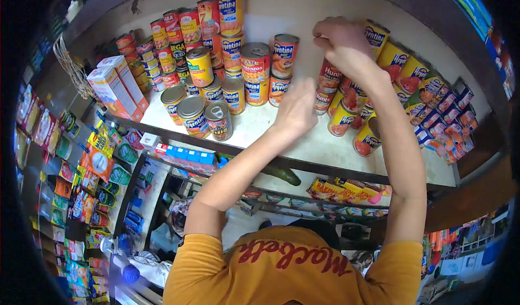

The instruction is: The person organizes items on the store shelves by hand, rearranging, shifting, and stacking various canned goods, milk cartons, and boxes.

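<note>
My left hand (297, 109) is raised over the middle of the white shelf, slightly smeared, with its fingers curled in and their tips hidden. Just behind it stands a meat loaf can (279, 88) with a beef loaf can (285, 56) on top. My right hand (346, 42) reaches higher, its fingers bent over above a stack of red Hunt's cans (329, 76). Whether it touches the stack, or holds anything, is hidden by the hand itself. Yellow Argentina cans (342, 119) stand below my right forearm.
Stacked cans (232, 15) fill the shelf's left part, with a shorter can (218, 119) at the front edge. Cartons (116, 88) stand at the far left. Small cans (439, 115) are piled at the right. A lower shelf holds yellow packets (346, 190).
</note>
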The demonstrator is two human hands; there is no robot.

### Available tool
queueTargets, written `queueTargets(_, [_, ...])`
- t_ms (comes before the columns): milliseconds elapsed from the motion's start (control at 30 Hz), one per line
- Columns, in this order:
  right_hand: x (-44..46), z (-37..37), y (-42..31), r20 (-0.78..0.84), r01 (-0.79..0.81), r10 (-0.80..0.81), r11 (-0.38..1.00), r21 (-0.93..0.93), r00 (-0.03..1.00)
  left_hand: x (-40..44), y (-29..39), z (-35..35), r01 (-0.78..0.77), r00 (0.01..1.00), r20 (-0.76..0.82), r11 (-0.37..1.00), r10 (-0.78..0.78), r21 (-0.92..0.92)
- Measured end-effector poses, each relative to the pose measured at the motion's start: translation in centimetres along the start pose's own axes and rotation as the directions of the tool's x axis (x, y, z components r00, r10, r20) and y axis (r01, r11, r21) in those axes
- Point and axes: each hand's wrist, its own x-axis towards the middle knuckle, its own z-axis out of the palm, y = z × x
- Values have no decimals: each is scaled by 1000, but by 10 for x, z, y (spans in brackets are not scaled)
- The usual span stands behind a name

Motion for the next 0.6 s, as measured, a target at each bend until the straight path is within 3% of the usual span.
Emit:
queueTargets(67, [4,20,-7,88,-22,15,996,85,996,-12,-18,-1,32,997,-72,998,-35,-48])
queueTargets(100, [7,28,-9,160,-37,20,993,108,987,-14,-23,-5,175,981,-50,962,-189,-209])
queueTargets(133, [10,35,-14,182,-65,41,989,130,982,-19,-32,-8,131,978,-141,976,-156,-171])
queueTargets(200, [14,50,-24,226,-120,79,978,171,971,-24,-52,-6,191,963,-150,959,-225,-211])
queueTargets(333, [21,60,-43,239,-295,243,931,216,940,-33,-73,-11,323,938,-15,889,-347,-325])
queueTargets(433, [19,74,-38,142,-224,186,915,336,972,-36,-60,-24,344,939,74,909,-336,-234])
queueTargets(533, [0,57,-37,5,-130,137,921,368,991,-39,-63,-16,227,973,-10,968,-229,-112])
queueTargets(567, [-11,44,-41,-116,-72,124,922,380,985,-39,-65,-15,193,980,-34,977,-197,-94])
queueTargets(600, [-23,35,-43,-56,-133,170,904,406,984,-38,-64,-15,179,982,-40,980,-183,-87])
